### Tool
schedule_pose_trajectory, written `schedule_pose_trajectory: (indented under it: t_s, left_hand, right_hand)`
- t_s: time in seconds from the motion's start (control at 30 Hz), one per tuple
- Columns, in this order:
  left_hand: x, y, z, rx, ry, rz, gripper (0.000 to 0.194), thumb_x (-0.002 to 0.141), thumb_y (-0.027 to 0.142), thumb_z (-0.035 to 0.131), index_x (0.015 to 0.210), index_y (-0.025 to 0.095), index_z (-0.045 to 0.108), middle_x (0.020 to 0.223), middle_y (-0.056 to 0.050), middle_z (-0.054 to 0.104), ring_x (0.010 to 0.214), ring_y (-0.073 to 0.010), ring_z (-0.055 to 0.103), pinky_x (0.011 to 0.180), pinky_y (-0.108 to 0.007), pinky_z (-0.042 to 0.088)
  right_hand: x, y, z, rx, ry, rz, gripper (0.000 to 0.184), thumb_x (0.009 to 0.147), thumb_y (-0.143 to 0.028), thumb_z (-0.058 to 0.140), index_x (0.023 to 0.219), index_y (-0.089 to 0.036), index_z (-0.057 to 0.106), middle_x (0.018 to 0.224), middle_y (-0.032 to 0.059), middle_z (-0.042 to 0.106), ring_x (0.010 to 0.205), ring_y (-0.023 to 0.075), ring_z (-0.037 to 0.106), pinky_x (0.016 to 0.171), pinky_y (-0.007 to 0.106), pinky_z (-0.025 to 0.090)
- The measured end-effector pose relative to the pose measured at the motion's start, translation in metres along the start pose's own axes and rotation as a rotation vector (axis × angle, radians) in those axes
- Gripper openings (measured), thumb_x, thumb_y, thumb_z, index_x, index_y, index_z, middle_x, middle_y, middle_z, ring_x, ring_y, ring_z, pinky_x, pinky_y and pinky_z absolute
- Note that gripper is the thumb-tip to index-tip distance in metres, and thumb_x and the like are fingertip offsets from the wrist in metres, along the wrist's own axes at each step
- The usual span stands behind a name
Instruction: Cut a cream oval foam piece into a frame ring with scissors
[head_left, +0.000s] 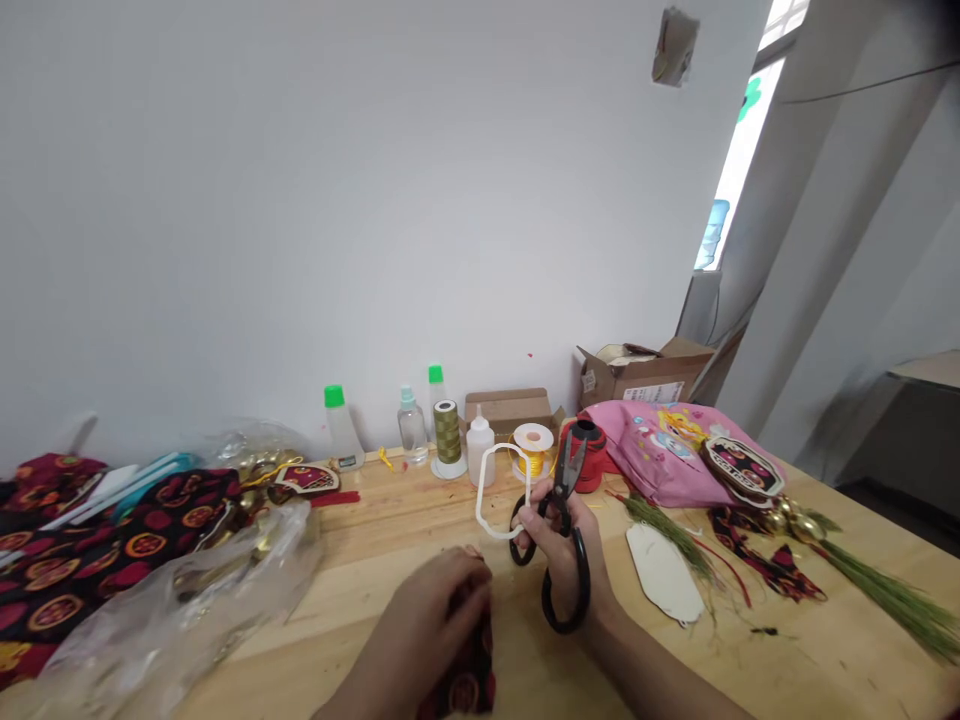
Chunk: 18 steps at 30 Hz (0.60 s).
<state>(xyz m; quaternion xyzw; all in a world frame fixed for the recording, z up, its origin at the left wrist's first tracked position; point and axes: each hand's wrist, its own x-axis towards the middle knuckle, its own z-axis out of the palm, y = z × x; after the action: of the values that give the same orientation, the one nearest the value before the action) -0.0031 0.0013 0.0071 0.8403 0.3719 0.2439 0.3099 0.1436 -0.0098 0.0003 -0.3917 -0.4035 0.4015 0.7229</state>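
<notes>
My right hand [566, 555] is closed around black-handled scissors [571, 470], blades pointing up and slightly apart. Its thumb and fingers also pinch a thin white frame [484, 500], an elongated ring with an open middle. My left hand [420, 620] grips a piece of dark fabric [465, 690] with red and gold round motifs, partly hidden under the fingers. To the right of my right hand, a white panel [664, 575] with cut corners lies flat on the wooden table [360, 560].
Along the wall stand a green-capped bottle [341, 430], a green thread spool [448, 440], a white squeeze bottle [480, 450], a yellow cord spool [532, 440] and a red thread cone [592, 465]. Patterned cloth [135, 560] and a plastic bag [247, 590] lie left; a pink bag [645, 450] and green tassel [885, 595] right.
</notes>
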Motion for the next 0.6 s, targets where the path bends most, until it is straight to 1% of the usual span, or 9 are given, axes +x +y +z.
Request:
schedule_pose_trajectory:
  t_s: [0.07,0.13,0.2,0.23,0.3,0.33,0.47,0.6]
  left_hand:
    - [0.003,-0.002,-0.007,-0.191,0.106,-0.119,0.020,0.075,0.029,0.046,0.084,0.019,0.061,0.081,-0.004,0.063,0.076,-0.0170,0.055,0.069,-0.025,0.041]
    - [0.005,-0.003,-0.007,-0.432,0.150,-0.196,0.023,0.073,0.033,0.050,0.085,0.018,0.061,0.080,-0.003,0.064,0.075,-0.0165,0.055,0.068,-0.024,0.041]
    - [0.007,-0.003,-0.004,-0.600,0.168,-0.250,0.020,0.071,0.033,0.052,0.075,0.017,0.062,0.067,-0.001,0.063,0.063,-0.0132,0.054,0.059,-0.020,0.040]
    - [0.008,-0.004,-0.002,-0.637,0.175,-0.277,0.020,0.070,0.034,0.053,0.068,0.016,0.062,0.058,0.001,0.061,0.055,-0.0111,0.051,0.053,-0.019,0.037]
    - [0.008,-0.005,0.000,-0.637,0.181,-0.325,0.027,0.070,0.035,0.053,0.053,0.015,0.059,0.044,0.003,0.053,0.044,-0.0080,0.042,0.044,-0.017,0.031]
    - [0.008,-0.006,0.000,-0.612,0.169,-0.340,0.030,0.070,0.035,0.053,0.049,0.014,0.058,0.041,0.004,0.050,0.041,-0.0074,0.040,0.042,-0.017,0.029]
    - [0.007,-0.011,-0.001,-0.455,0.094,-0.334,0.034,0.073,0.036,0.047,0.051,0.014,0.060,0.040,0.003,0.050,0.040,-0.0076,0.040,0.041,-0.018,0.027]
    - [0.006,-0.015,0.000,-0.399,0.079,-0.368,0.035,0.075,0.036,0.041,0.051,0.015,0.056,0.037,0.003,0.050,0.036,-0.0083,0.043,0.040,-0.018,0.028]
  right_hand:
    - [-0.001,0.002,0.000,-0.012,-0.031,-0.007,0.019,0.068,-0.024,0.058,0.075,-0.019,0.041,0.057,-0.0065,0.045,0.046,0.0070,0.045,0.044,0.019,0.037]
    - [-0.002,0.004,0.000,-0.054,-0.056,-0.007,0.018,0.069,-0.024,0.057,0.076,-0.019,0.041,0.057,-0.0064,0.045,0.046,0.0069,0.045,0.045,0.019,0.037]
    - [-0.003,0.006,0.000,-0.113,-0.087,0.002,0.016,0.070,-0.024,0.055,0.076,-0.019,0.041,0.057,-0.0066,0.044,0.046,0.0068,0.045,0.045,0.019,0.036]
    - [-0.004,0.007,0.000,-0.147,-0.104,0.005,0.015,0.071,-0.024,0.054,0.076,-0.019,0.041,0.056,-0.0068,0.043,0.046,0.0068,0.044,0.045,0.019,0.036]
    - [-0.005,0.007,-0.001,-0.218,-0.138,-0.007,0.012,0.072,-0.022,0.052,0.076,-0.019,0.041,0.055,-0.0068,0.043,0.046,0.0070,0.044,0.045,0.019,0.036]
    - [-0.005,0.007,-0.002,-0.254,-0.156,-0.021,0.011,0.072,-0.022,0.052,0.075,-0.019,0.042,0.055,-0.0067,0.043,0.046,0.0071,0.044,0.045,0.019,0.036]
    - [-0.005,0.003,-0.004,-0.418,-0.193,-0.092,0.008,0.072,-0.018,0.050,0.070,-0.018,0.042,0.054,-0.0063,0.041,0.046,0.0066,0.039,0.044,0.018,0.034]
    - [-0.006,0.001,-0.004,-0.525,-0.216,-0.171,0.008,0.070,-0.016,0.049,0.065,-0.018,0.043,0.055,-0.0057,0.040,0.048,0.0067,0.037,0.045,0.017,0.032]
